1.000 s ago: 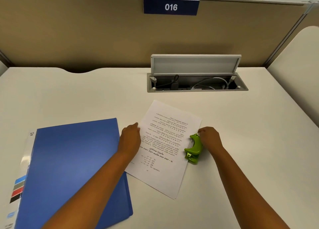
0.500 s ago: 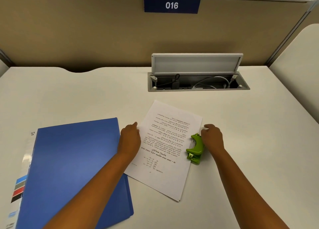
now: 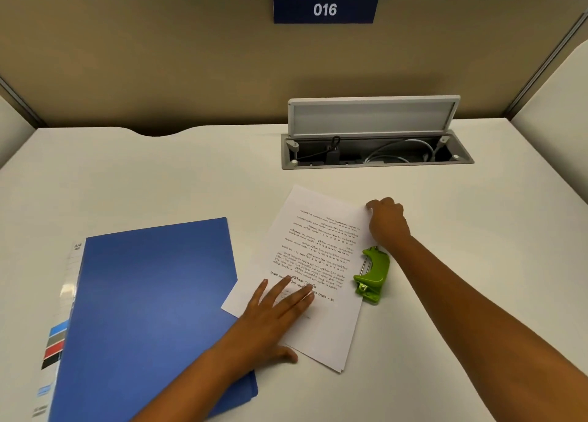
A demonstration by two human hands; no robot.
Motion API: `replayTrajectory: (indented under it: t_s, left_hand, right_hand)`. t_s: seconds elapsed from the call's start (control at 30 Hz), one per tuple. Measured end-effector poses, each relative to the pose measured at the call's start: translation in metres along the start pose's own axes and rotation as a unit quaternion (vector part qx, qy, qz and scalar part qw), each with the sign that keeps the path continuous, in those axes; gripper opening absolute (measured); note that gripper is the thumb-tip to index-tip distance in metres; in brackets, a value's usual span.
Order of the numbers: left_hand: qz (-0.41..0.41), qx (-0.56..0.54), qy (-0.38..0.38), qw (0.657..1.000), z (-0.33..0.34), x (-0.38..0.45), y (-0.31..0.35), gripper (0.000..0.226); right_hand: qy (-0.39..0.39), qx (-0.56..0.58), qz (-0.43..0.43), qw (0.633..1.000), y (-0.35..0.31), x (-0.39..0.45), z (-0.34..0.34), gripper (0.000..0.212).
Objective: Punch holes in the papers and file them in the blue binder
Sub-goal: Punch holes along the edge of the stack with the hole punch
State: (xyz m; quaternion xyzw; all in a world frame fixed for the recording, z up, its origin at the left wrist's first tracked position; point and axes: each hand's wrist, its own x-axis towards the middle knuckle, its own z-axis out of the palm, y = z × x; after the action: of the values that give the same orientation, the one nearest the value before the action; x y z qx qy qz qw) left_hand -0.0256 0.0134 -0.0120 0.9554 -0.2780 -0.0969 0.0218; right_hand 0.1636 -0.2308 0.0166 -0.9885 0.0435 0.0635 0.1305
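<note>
blue binder (image 3: 152, 310), green hole punch (image 3: 372, 273), white printed papers (image 3: 318, 253)

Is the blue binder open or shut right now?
Shut. The binder lies flat on the desk with its cover down; no rings or pages show.

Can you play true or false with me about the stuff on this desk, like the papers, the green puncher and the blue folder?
1. The blue binder is shut. True.
2. The left hand lies flat on the papers. True.
3. The right hand is squeezing the green hole punch. False: it is at the papers' far right edge, and nothing holds the punch.
4. The hole punch sits on top of the binder. False: it sits at the papers' right edge, away from the binder.
5. The cable box in the desk has its lid up. True.
</note>
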Motion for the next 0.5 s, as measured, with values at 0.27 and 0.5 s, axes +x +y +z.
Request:
replayTrajectory:
  t_s: [0.27, 0.5]
  left_hand:
    - [0.013, -0.051, -0.035, 0.998, -0.003, 0.015, -0.003, 0.09]
    - [-0.004, -0.121, 0.06, 0.991, -0.001, 0.011, -0.004, 0.078]
  right_hand:
    - [0.028, -0.001, -0.015, 0.999, 0.004, -0.006, 0.006, 0.036]
    - [0.031, 0.021, -0.02, 0.999, 0.009, -0.009, 0.004, 0.043]
